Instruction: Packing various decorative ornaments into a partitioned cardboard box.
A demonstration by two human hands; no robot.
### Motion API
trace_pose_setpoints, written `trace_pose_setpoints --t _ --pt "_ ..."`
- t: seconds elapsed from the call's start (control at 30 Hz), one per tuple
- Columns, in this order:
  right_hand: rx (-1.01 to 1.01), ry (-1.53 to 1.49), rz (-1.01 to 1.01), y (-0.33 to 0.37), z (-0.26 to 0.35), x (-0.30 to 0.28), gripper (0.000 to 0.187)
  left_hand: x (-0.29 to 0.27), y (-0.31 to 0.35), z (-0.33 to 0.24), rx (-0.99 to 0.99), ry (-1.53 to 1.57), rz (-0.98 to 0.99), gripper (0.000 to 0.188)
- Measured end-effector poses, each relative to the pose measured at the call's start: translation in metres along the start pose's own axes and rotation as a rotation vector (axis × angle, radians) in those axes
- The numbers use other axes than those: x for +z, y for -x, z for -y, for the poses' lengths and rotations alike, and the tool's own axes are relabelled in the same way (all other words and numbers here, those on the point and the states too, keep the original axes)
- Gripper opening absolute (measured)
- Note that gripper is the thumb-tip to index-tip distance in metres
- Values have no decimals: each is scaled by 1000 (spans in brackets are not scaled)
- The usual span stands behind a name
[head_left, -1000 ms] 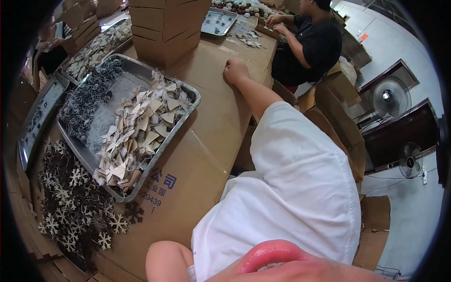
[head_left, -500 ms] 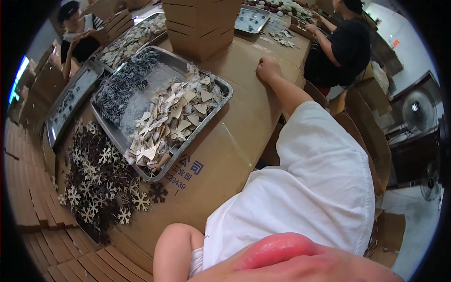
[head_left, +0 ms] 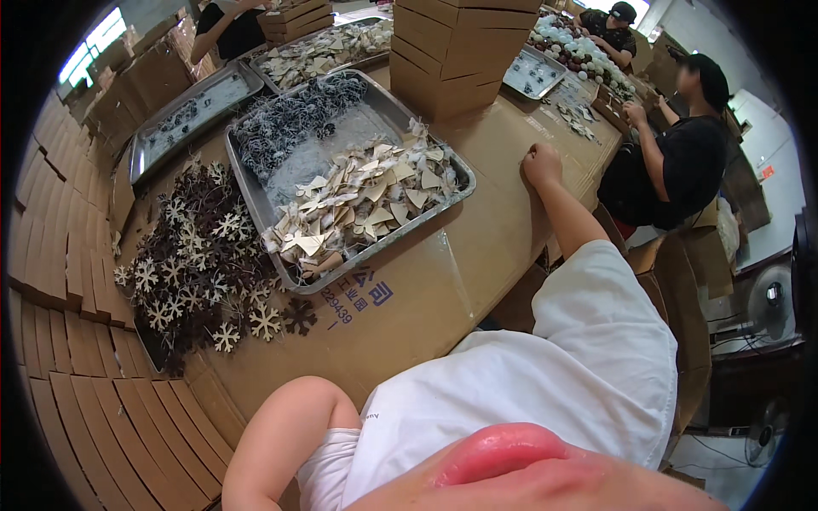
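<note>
My right hand (head_left: 543, 166) rests as a closed fist on the cardboard table top (head_left: 464, 247), with nothing visible in it. It lies to the right of a metal tray (head_left: 470, 180). One end of the tray carries dark, frosted pine cones (head_left: 290, 115). Toward its near side is a heap of pale wooden cut-outs (head_left: 375, 200) mixed with white fluff. Of my left arm (head_left: 290, 426), only the bent part shows at the lower edge; the hand is out of view. A pile of dark and pale snowflake ornaments (head_left: 204, 255) lies left of the tray.
Stacked brown boxes (head_left: 443, 60) stand behind the tray, and more boxes (head_left: 102, 417) line the left. Another tray (head_left: 192, 111) lies at the far left. A co-worker in black (head_left: 665, 162) is on the right, with others farther back. A fan (head_left: 771, 294) stands at far right.
The view has shifted, so the table and trays sit farther right and more of the far room shows. My right fist stays on the table; the left arm is still bent.
</note>
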State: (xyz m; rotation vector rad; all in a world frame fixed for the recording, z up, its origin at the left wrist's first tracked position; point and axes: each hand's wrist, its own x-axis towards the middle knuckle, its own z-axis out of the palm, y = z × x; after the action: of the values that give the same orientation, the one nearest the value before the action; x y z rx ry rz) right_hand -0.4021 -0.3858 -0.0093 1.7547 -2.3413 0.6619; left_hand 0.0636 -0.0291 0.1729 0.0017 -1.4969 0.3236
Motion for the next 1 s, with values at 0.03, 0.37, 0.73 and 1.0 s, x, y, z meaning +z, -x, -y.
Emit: trace_pose_setpoints --t 0.03,0.37,0.73,1.0 --pt "-1 -7 -4 1 1 0 22 -1 -2 -1 0 15 3 20" --pt "44 -29 5 2 2 -2 21 -9 -15 9 32 338 62 19" --pt "-7 22 -12 3 6 -4 23 -11 -32 38 145 1064 194 18" --pt "-401 -224 -169 24 9 -22 13 -9 -37 48 161 1263 240 17"
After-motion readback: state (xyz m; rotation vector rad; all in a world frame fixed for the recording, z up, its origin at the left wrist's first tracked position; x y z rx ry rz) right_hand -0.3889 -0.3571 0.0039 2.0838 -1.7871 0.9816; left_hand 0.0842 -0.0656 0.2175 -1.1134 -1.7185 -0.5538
